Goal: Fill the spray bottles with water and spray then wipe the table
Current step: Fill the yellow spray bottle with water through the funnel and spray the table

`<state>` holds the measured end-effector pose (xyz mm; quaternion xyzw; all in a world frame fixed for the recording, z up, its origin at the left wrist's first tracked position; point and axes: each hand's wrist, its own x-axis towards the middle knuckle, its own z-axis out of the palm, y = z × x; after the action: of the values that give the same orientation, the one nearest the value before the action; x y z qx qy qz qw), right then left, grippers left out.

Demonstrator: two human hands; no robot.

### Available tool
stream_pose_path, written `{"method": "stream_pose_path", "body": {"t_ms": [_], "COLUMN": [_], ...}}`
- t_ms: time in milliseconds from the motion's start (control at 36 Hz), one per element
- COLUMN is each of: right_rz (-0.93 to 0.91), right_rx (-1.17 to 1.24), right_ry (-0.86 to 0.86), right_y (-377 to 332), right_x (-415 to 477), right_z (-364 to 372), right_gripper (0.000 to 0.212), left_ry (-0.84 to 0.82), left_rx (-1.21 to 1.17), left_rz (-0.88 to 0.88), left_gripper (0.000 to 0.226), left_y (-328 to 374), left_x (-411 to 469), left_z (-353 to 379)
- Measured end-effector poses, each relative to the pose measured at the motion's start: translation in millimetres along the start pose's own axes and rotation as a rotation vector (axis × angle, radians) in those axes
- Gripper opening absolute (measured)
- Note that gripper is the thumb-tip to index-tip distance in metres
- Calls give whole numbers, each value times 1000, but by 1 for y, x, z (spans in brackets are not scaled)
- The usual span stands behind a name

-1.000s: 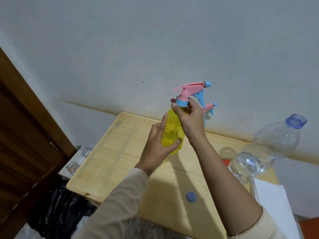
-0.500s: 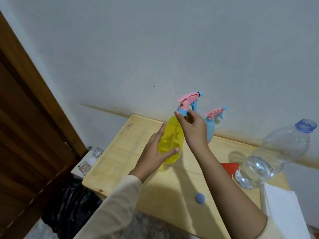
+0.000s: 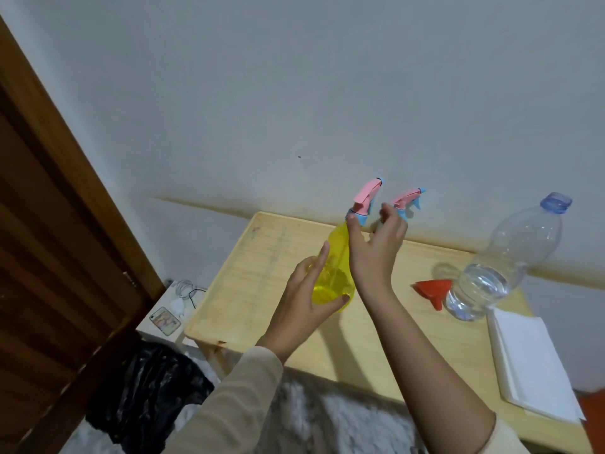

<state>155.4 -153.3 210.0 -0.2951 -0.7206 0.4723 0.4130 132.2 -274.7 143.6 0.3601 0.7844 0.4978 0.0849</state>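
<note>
Yellow spray bottle (image 3: 334, 273), translucent and upright over the far-left part of the wooden table (image 3: 262, 290); whether its base touches the tabletop cannot be told. Its pink-and-blue trigger head (image 3: 365, 198) is on the neck.

Left hand (image 3: 304, 303): wrapped round the lower body of the bottle, thumb on the near right side, the other fingers (image 3: 322, 257) curving up the left side, so the grip is closed on the bottle.

Right hand (image 3: 376, 247): raised beside the neck, fingers spread and loosely bent, holding nothing. Only the thumb tip (image 3: 352, 221) meets the blue collar; the remaining fingertips stand apart from it.

Count: two spray bottles, one clear water bottle (image 3: 510, 257), one red funnel (image 3: 433, 291), one stack of white sheets (image 3: 530, 362). The second spray bottle (image 3: 407, 199) stands by the wall behind the right hand, which hides its body; only its pink head and blue nozzle show. The water bottle, partly filled, stands at the right with the funnel lying just beside its base. The white stack lies at the near right corner, and the table's right edge is cut off by the frame.

Off the table, at left: a phone (image 3: 165, 319) and a coiled white cable on a low surface, and a black bag (image 3: 147, 388) on the floor.
</note>
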Motion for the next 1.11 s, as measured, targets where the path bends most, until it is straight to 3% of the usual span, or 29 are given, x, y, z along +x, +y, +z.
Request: {"method": "stream_pose_path", "body": {"t_ms": [83, 306, 444, 639, 778, 944, 1111], "right_rz": [60, 6, 47, -17, 22, 139, 232], "right_rx": [-22, -32, -5, 7, -28, -50, -124], "right_ry": [-47, -61, -65, -139, -246, -339, -421], "right_y": [-2, 4, 9, 27, 33, 49, 75], "right_x": [-6, -2, 2, 8, 10, 3, -16], "right_z": [4, 16, 25, 31, 32, 29, 29], "right_gripper": [65, 20, 15, 13, 15, 14, 14], "left_ry": [19, 68, 74, -146, -354, -601, -687], "left_rx": [23, 59, 65, 58, 242, 503, 690], "left_rz": [1, -39, -53, -121, -385, -577, -679], "left_gripper": [87, 88, 92, 68, 63, 66, 52], "left_y": [1, -1, -11, -30, -33, -38, -51], "left_x": [-15, -39, -39, -29, -5, 21, 24], "left_z": [7, 22, 21, -3, -29, -40, -30]}}
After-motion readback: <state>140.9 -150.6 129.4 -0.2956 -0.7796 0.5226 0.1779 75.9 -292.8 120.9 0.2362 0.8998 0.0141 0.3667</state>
